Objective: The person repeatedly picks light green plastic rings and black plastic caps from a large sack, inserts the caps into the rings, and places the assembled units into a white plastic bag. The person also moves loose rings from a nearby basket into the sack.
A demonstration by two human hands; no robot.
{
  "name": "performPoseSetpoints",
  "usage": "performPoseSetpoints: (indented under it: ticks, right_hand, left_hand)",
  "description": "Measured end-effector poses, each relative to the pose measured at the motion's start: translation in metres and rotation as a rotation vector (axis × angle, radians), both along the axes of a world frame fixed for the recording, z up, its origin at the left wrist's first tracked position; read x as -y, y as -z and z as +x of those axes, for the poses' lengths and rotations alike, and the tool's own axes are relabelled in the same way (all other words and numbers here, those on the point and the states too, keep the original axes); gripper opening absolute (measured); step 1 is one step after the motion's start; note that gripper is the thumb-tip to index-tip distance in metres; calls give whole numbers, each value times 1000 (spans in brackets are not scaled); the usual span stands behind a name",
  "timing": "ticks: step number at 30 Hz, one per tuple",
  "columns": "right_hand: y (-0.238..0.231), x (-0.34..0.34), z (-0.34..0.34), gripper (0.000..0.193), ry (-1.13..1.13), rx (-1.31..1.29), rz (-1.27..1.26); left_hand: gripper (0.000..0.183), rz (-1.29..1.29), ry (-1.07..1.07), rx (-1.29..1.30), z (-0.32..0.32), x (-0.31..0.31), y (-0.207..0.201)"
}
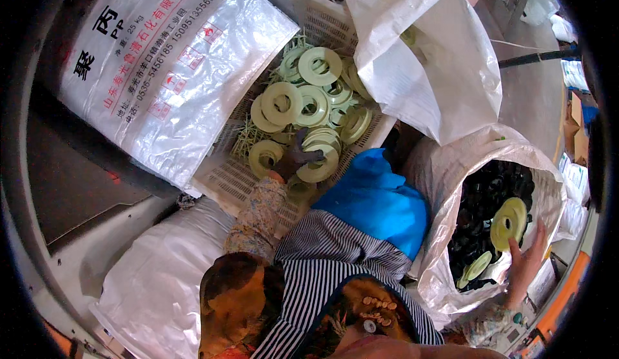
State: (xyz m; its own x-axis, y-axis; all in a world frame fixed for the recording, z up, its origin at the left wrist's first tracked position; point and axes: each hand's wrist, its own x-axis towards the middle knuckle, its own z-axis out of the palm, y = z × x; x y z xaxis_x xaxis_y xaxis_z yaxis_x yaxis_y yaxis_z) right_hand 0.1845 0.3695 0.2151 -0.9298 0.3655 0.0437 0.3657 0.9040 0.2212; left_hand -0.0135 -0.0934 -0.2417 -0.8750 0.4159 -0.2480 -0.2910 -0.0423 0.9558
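Observed left hand (pixel 296 158), dark-gloved, inside slotted crate (pixel 224 182), over the nearer pale green discs (pixel 282 103). Not possible to determine state of its fingers, with dark glove lost against shadow; grip on any disc unconfirmed. Observed right hand (pixel 527 262), bare, fingers spread at the mouth of the woven sack (pixel 433 191), near an upper disc (pixel 506 220) lying tilted on black parts (pixel 483 188). Contact at the rim of that disc: unconfirmed.

Noted 1 further disc (pixel 474 269) lower in the same sack. Depth of black parts: not visible. Lower disc layers in crate: covered, with no reliable count. Thin pale strips (pixel 245 138) by crate's left side: hard to separate.

Left crate edge: overlapped by printed sack (pixel 161 56). Upper right crate edge: hidden behind white sack (pixel 432 56), with contents mostly concealed. Between crate and woven sack: blue cloth (pixel 374 198). Open room: directly above discs and over woven sack's mouth.
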Motion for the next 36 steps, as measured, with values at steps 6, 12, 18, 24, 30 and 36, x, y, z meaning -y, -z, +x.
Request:
performPoseSetpoints:
  ticks: [6,12,18,24,30,36]
  right_hand:
    - [191,170,-192,40,-863,167,-521]
    - [382,218,-269,33,-892,846,-177]
    - [368,201,-261,29,-918,386,-175]
    - [345,191,-280,38,-734,64,-553]
    - [374,215,-307,52,-615,-60,-834]
    - [388,206,-363,58,-321,815,-1087]
  left_hand:
    - [80,-490,244,-57,2,17,-43]
    - [70,-597,230,-591,-52,-4,-71]
    - [78,-614,701,-75,-112,-16,-23]
    - [77,-562,960,-82,-118,-22,-16]
    - [70,-541,868,-87,-99,-1,-45]
    - [69,-504,741,66,-74,49,-113]
